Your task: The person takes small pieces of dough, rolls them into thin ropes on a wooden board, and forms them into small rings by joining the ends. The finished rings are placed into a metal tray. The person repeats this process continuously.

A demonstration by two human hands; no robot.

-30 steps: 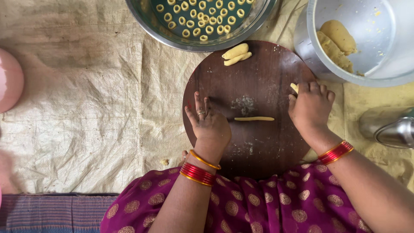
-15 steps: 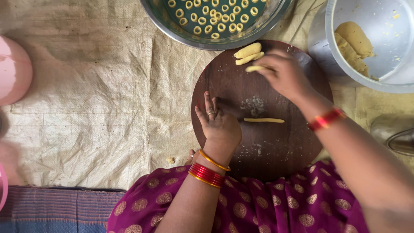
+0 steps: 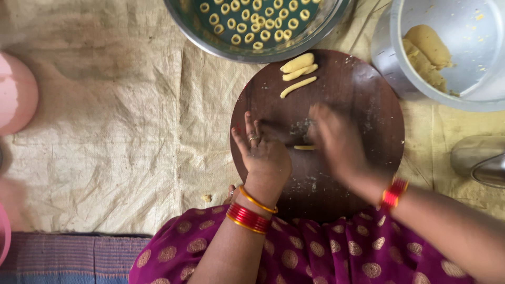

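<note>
A round dark wooden board (image 3: 368, 89) lies in front of me. My left hand (image 3: 263, 152) rests flat on its left part, fingers spread, holding nothing. My right hand (image 3: 336, 139) is blurred with motion and lies palm down over a thin yellow dough strip (image 3: 304, 148), whose left end shows beside it. Three short dough rolls (image 3: 297, 71) lie at the far edge of the board. Red and gold bangles sit on both wrists.
A steel bowl (image 3: 210, 44) with several small dough rings stands beyond the board. A steel pot (image 3: 389, 58) at the right holds lumps of dough (image 3: 426, 52). A pale woven cloth (image 3: 105, 131) covers the floor. A pink object (image 3: 16, 94) sits far left, a steel vessel (image 3: 478, 158) far right.
My right hand carried a dough piece to the far edge of the board, left it by the other rolls, and came back down onto the thin strip. My left hand stayed put.
</note>
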